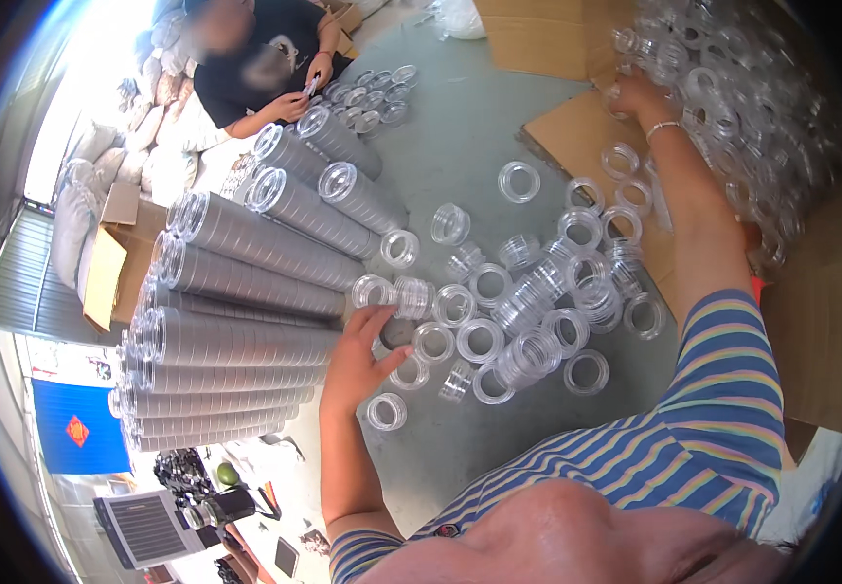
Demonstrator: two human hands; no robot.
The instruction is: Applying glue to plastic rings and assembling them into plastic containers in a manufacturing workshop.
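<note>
Low, round clear plastic pieces that look like rings [480,340] lie loose and in short stacks across the grey-green table; whether their middles are filled, I cannot tell. My left hand [355,362] is at the left edge of this spread, fingers and thumb apart, beside a short stack of rings [413,297]. At the far right, my right hand [643,99] reaches into a big heap of the same rings [722,107] by the cardboard. Its fingers are bent around some of them and partly hidden by the clear plastic.
Long columns of stacked clear pieces [246,341] lean along the table's left side. Across the table, a person in black [270,68] handles a small piece beside more clear pieces [372,97]. Cardboard flaps [576,131] border the heap; an open carton [124,258] stands at left.
</note>
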